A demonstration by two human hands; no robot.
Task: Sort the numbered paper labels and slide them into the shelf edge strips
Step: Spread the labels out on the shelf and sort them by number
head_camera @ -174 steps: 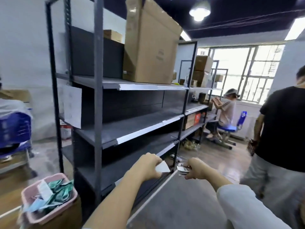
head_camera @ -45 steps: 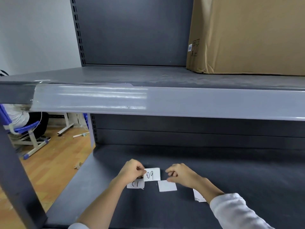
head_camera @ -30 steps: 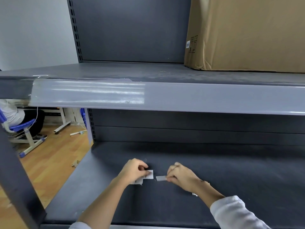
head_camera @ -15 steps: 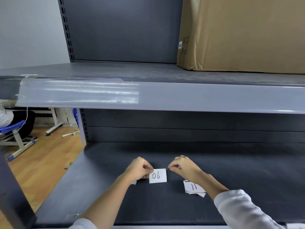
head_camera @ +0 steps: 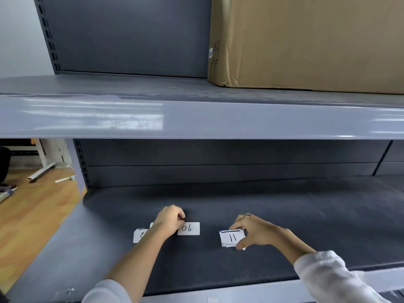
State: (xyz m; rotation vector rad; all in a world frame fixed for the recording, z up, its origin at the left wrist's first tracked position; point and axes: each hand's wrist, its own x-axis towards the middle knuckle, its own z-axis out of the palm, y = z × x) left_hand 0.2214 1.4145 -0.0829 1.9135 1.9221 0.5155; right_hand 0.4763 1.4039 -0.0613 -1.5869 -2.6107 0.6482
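paper label 06 (head_camera: 188,228) under left hand (head_camera: 168,220), maybe pinched | right hand (head_camera: 251,232) grasping 11 stack (head_camera: 231,238)

white labels "06" (head_camera: 188,228), "11" (head_camera: 231,237) — flat, apart

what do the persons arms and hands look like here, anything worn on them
Both hands, left hand and right hand, are bare: no gloves, rings or watch show. The forearms are bare too. Each arm wears a white long sleeve pushed up, the left sleeve only at the frame's bottom edge, the right sleeve bunched and wrinkled.
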